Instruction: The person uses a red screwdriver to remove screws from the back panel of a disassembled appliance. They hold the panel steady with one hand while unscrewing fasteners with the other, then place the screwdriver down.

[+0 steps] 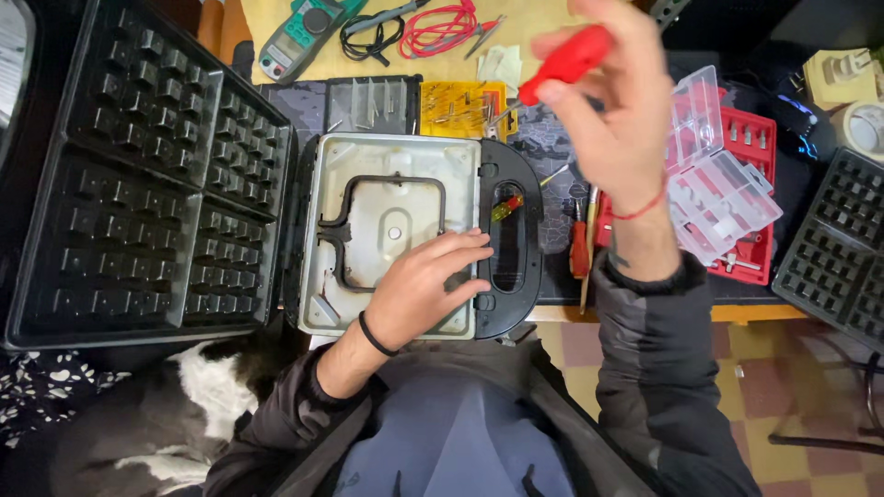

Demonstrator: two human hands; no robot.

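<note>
Waffle iron (396, 235) lies opened flat on the worktop (635, 311), close to the person's body. Its bare metal half faces up, with the dark heating loop (382, 221) exposed. The ridged black plate (147, 175) of the other half lies to the left.

Left hand (425, 281) — palm down, fingers spread flat across the lower right of the metal tray, touching the edge of the black handle (511, 239). Grip is open and wide, pressing rather than holding.

Right hand (612, 101) — raised above the worktop, well clear of the iron, blurred. Grip is closed around a red-handled screwdriver (564, 60), shaft pointing down-left towards the yellow bit tray (456, 101).

Nearby: 1 small yellow-and-red screwdriver (506, 207) lying in the handle slot; 1 clear plastic parts box (718, 179), lid open, over a red tool case (750, 138); a green meter (299, 37) with red and black leads (424, 28) at the far edge; a loose waffle plate (843, 248) at right.

Judgement on doing this well:
- Keep the left palm firm on the tray — the shell looks light and would likely skid under a turning tool.
- Bring the tip down straight onto a screw head and seat it before turning; a tilted shaft may slip and score the metal.
- Keep fingers off the heating loop and its end fittings, which look easy to bend.
- Screws would be safest dropped in the clear box, not left loose.

Which screw is meant cannot be told from this view.
</note>
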